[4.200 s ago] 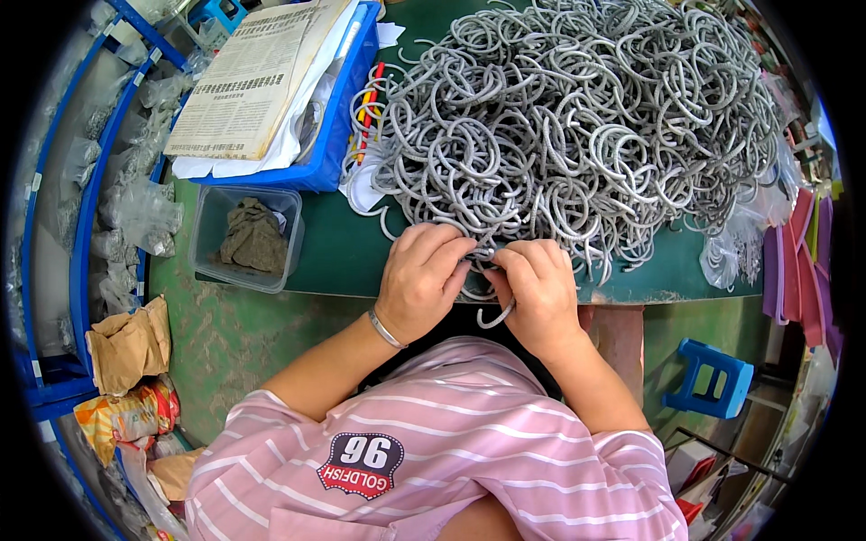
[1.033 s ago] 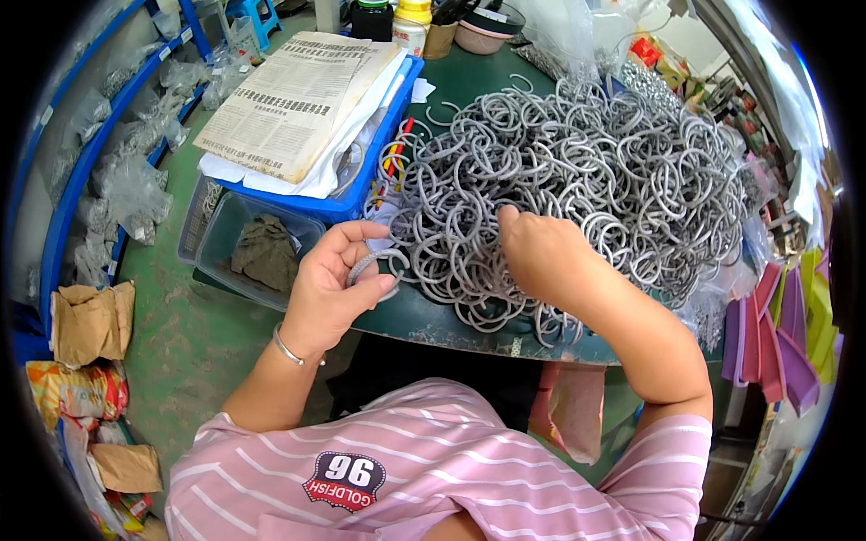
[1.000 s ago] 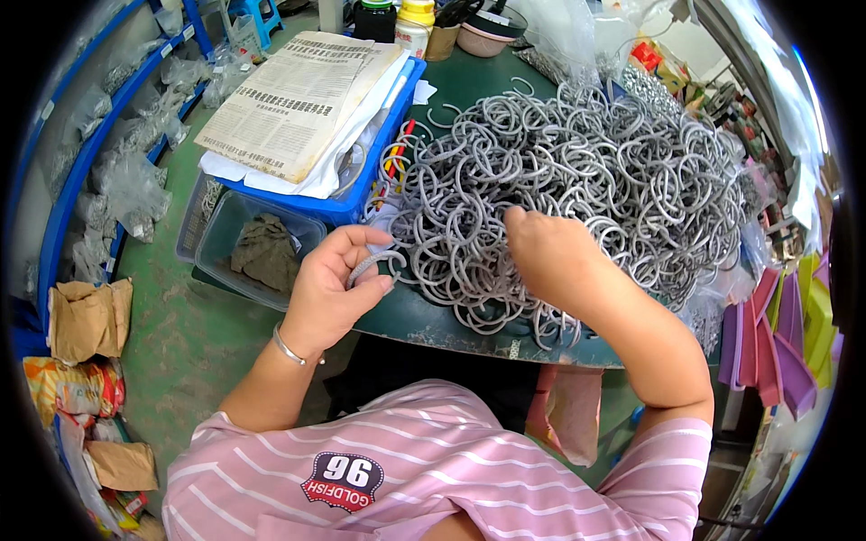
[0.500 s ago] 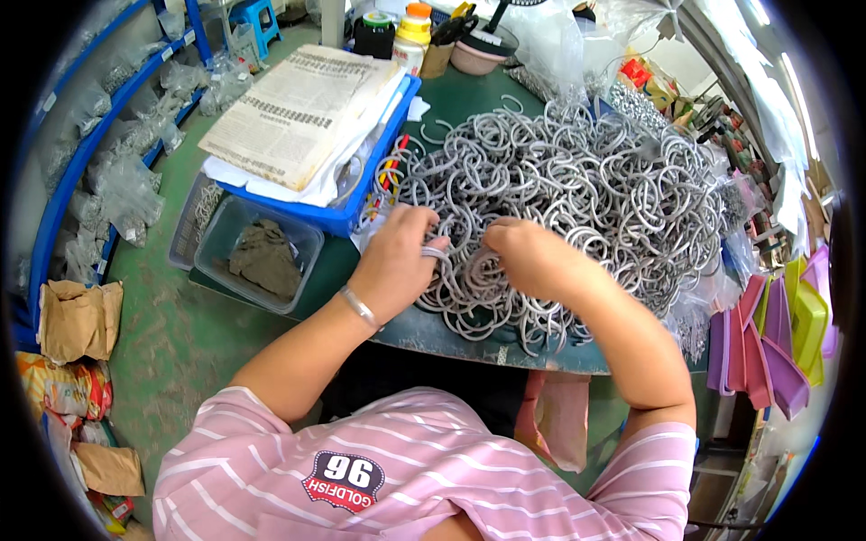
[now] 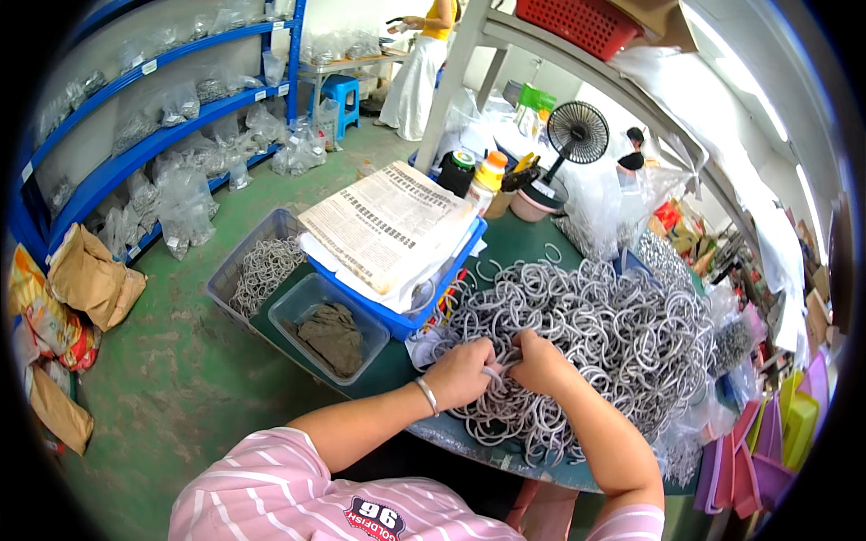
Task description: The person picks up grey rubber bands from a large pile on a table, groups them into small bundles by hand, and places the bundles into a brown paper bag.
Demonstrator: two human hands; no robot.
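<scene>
A large heap of grey metal rings (image 5: 613,334), many of them open on one side, covers the middle of the green table (image 5: 519,243). At the heap's near left edge, my left hand (image 5: 458,374) is closed, with a metal ring (image 5: 492,372) showing at its fingertips. My right hand (image 5: 544,365) is just right of it, over the heap, its thumb and fingers pinched together. What lies between those right fingers is hidden. The two hands are close together, with a small gap between their knuckles.
Left of the heap stand a blue tray (image 5: 388,317) under newspaper (image 5: 383,230), a clear tub (image 5: 374,361) with a grey-brown lump, and a basket (image 5: 225,293) of metal pieces. A small fan (image 5: 577,132) stands behind. A person (image 5: 419,72) is at the back; coloured bins (image 5: 744,460) hang right.
The view has tilted up, showing more of the shelves and the back of the room. My hands have drawn closer together at the heap's left edge.
</scene>
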